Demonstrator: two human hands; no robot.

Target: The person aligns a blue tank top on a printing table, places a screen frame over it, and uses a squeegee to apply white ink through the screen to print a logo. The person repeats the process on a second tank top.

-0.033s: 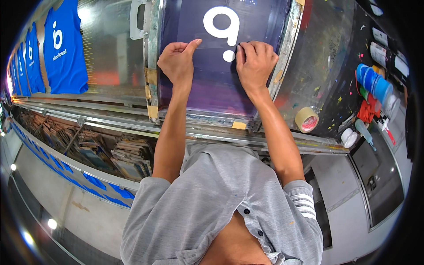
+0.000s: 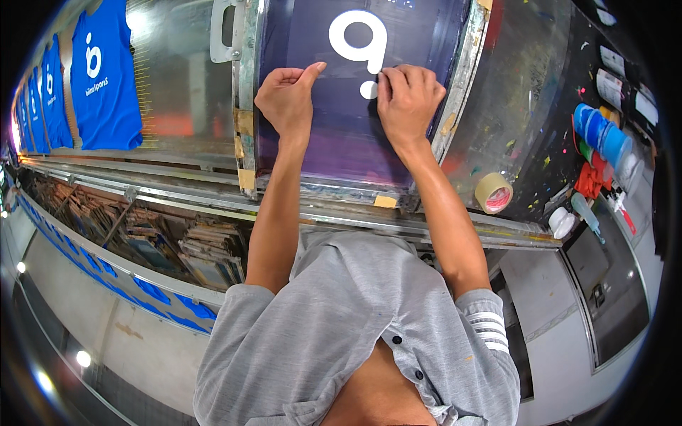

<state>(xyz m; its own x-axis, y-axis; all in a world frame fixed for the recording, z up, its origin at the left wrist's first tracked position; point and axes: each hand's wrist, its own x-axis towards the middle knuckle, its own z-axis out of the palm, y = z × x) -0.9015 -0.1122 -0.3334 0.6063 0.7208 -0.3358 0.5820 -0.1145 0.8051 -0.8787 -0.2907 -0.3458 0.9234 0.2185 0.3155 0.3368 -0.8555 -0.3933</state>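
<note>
A screen-printing frame with dark purple mesh lies in front of me. On the mesh show a white ring-and-stem figure and a white dot. My left hand is over the left part of the mesh, fingers curled in and thumb stretched toward the figure; anything inside it is hidden. Beside the dot, my right hand is closed with its knuckles up, fingertips turned down to the mesh. What those fingers pinch, if anything, cannot be seen.
Blue sleeveless shirts lie in a row at the left. A tape roll sits right of the frame. Farther right are blue tubs, a red cloth and a bottle. Several old frames are stacked below the table.
My right hand has shifted very slightly left, nearer the white dot. The left hand and the white figure sit a touch farther right in the picture.
</note>
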